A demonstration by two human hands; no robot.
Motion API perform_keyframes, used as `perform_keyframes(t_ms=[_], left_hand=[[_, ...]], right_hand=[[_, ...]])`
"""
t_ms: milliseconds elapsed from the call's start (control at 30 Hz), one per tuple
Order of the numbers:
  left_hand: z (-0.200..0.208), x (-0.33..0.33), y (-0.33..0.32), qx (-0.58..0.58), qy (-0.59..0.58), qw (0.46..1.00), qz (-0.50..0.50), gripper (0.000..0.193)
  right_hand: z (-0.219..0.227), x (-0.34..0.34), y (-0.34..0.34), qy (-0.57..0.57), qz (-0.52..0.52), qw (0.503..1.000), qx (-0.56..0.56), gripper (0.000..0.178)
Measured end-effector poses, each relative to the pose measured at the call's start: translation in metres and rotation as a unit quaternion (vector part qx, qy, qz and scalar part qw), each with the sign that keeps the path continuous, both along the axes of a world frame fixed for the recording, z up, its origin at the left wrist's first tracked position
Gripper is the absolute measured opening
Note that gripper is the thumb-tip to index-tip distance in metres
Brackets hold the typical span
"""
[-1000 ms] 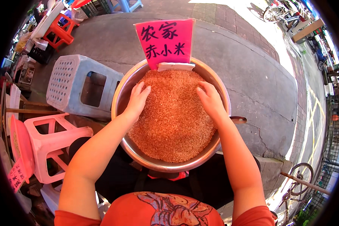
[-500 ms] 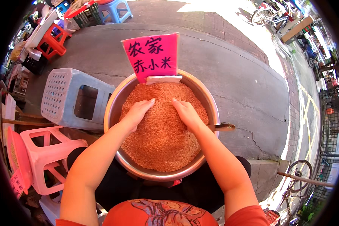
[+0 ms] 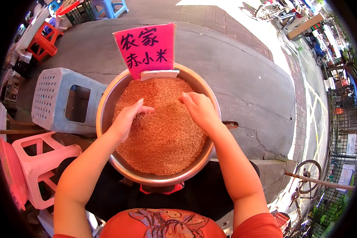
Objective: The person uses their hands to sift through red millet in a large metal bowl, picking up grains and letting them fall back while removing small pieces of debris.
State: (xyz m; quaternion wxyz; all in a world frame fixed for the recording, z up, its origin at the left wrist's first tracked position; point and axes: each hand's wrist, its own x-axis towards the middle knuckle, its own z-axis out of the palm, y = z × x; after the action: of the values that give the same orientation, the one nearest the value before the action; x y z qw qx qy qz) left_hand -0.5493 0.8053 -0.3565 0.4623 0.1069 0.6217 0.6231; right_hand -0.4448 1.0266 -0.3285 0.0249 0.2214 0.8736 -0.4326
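A round metal basin (image 3: pixel 104 107) holds a heap of small reddish-brown grain (image 3: pixel 162 146), in front of me at my knees. Over the left side of the heap is my left hand (image 3: pixel 126 117), open, with thumb and a finger apart; its other fingers are partly hidden. My right hand (image 3: pixel 200 109) is over the right side, its fingers curled in beside the thumb. What it may hold is hidden by the hand. A pink sign (image 3: pixel 146 49) with dark handwriting stands in a white holder (image 3: pixel 159 74) at the far rim. A handle (image 3: pixel 231 125) sticks out past the right rim.
A grey-blue plastic stool (image 3: pixel 59 99) is left of the basin, with a pink stool (image 3: pixel 43 158) nearer me. Farther off are an orange stool (image 3: pixel 45 41) and a blue stool (image 3: pixel 111 8). A bicycle (image 3: pixel 308 176) stands at the right on the pavement.
My hands have moved farther apart over the grain. The right hand's fingers have curled, and a finger of the left now points inward. The whole view has shifted slightly.
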Motion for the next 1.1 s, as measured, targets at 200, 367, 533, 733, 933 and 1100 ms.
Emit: perform_keyframes(t_ms=[200, 367, 533, 733, 933, 1100], left_hand=[[-0.002, -0.001, -0.005, -0.010, 0.019, 0.999, 0.028, 0.053], [0.003, -0.001, -0.005, -0.071, 0.069, 0.989, 0.113, 0.046], [0.002, -0.008, -0.007, -0.092, 0.094, 0.984, 0.123, 0.027], [-0.005, -0.012, -0.011, -0.056, 0.140, 0.981, 0.123, 0.016], [0.002, -0.007, -0.004, -0.017, 0.079, 0.991, 0.107, 0.017], [-0.002, -0.007, -0.003, -0.018, 0.094, 0.990, 0.103, 0.015]], right_hand=[[-0.028, 0.004, 0.013, 0.050, -0.011, 0.996, 0.073, 0.027], [-0.033, 0.008, 0.014, 0.035, -0.022, 0.993, 0.108, 0.017], [-0.024, 0.007, 0.012, 0.039, -0.034, 0.995, 0.090, 0.017], [-0.033, 0.018, 0.016, 0.050, -0.004, 0.998, 0.033, 0.015], [-0.040, 0.021, 0.019, 0.097, 0.038, 0.984, 0.145, 0.014], [-0.026, 0.012, 0.016, -0.001, -0.013, 0.996, 0.094, 0.014]])
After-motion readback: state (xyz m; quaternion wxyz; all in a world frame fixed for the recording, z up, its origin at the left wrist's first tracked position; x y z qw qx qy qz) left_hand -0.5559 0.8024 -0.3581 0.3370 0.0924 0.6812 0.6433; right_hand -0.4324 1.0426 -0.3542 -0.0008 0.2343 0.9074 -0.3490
